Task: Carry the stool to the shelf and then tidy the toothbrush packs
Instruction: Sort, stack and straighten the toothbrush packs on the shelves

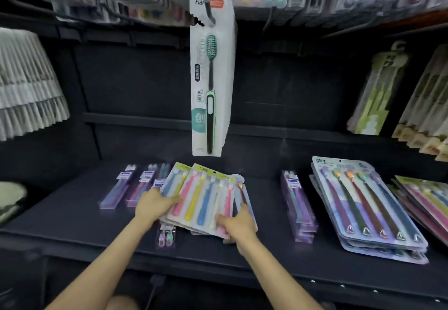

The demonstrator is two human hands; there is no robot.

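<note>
A: While both hands are on it, where does the thing being tidied lie?

B: In the head view, the loose stack of flat card-backed blister packs holding pink, yellow and blue toothbrushes [206, 195] lies fanned on the dark shelf board [72, 225], near its front edge, about the middle. The left hand [155, 203] grips the stack's left edge, thumb on top. The right hand [238, 223] grips its near right corner, fingers curled over.

A: How will it handle?

B: Light and bendy, I'd judge. The glossy plastic faces look apt to slide over one another and splay. Pressing inward from opposite edges should square them.

A: Anything close by?

B: Slim clear purple toothbrush boxes [116, 188] lie just left. A pile of purple-backed five-brush packs [363, 208] sits well to the right. A white single-brush pack [211, 79] hangs above. No stool shows.
</note>
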